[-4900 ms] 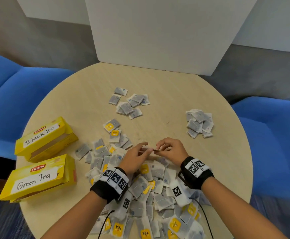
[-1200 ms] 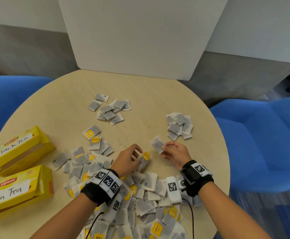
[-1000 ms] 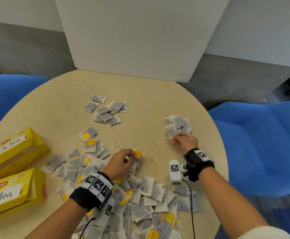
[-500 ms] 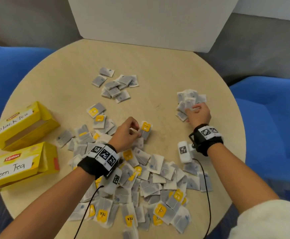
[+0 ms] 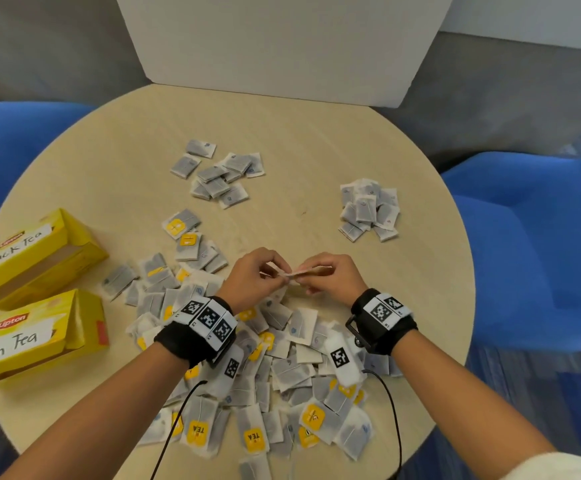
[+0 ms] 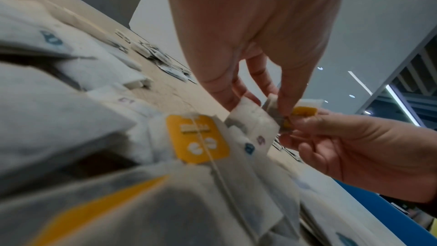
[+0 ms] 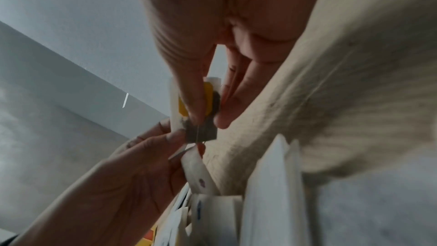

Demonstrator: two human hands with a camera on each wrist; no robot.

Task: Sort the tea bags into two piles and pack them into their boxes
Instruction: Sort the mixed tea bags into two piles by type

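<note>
My left hand point(image 5: 275, 271) and right hand point(image 5: 308, 273) meet above the near heap of mixed tea bags point(image 5: 265, 358). The left hand point(image 6: 255, 100) pinches a white tea bag point(image 6: 254, 121) with a purple mark. The right hand point(image 7: 208, 117) pinches a grey tea bag point(image 7: 203, 131) by its yellow tag point(image 7: 209, 89); the two bags touch. One sorted pile point(image 5: 220, 174) lies at the far middle, another sorted pile point(image 5: 368, 209) at the right. The yellow Black Tea box point(image 5: 33, 251) and Green Tea box point(image 5: 29, 337) lie open-ended at the left.
The round wooden table point(image 5: 316, 140) has a white board point(image 5: 282, 46) standing at its far edge. Blue chairs stand at the left point(image 5: 22, 140) and right point(image 5: 541, 237). Black cables point(image 5: 394, 410) hang from my wristbands over the heap.
My right hand left the right pile and came back to the middle. It now pinches the yellow-tagged bag that my left hand was holding up, and both hands hold bags together.
</note>
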